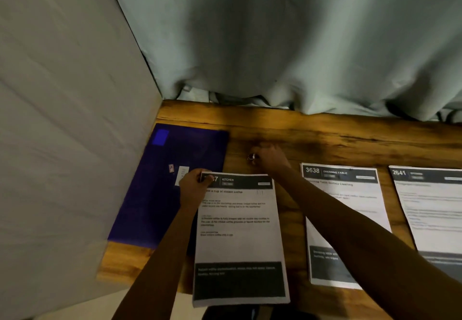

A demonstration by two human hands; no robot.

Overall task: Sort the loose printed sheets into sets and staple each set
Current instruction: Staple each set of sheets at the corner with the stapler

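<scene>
A set of printed sheets headed KITCHEN [240, 239] lies on the wooden table [325, 139] in front of me. My left hand [193, 186] pinches its top left corner. My right hand [268, 156] is on the table just beyond the set's top edge, fingers curled round a small dark and silvery object [252, 156] that is mostly hidden and blurred. To the right lies a set headed 3638 DRESSING TABLE [350, 219], crossed by my right forearm. Another set headed 2641 [430, 207] lies at the far right.
A dark blue folder [175, 194] with a small white label lies at the left against a grey partition [62, 132]. A pale curtain [287, 45] hangs along the table's far edge. The table's near edge runs under the KITCHEN set.
</scene>
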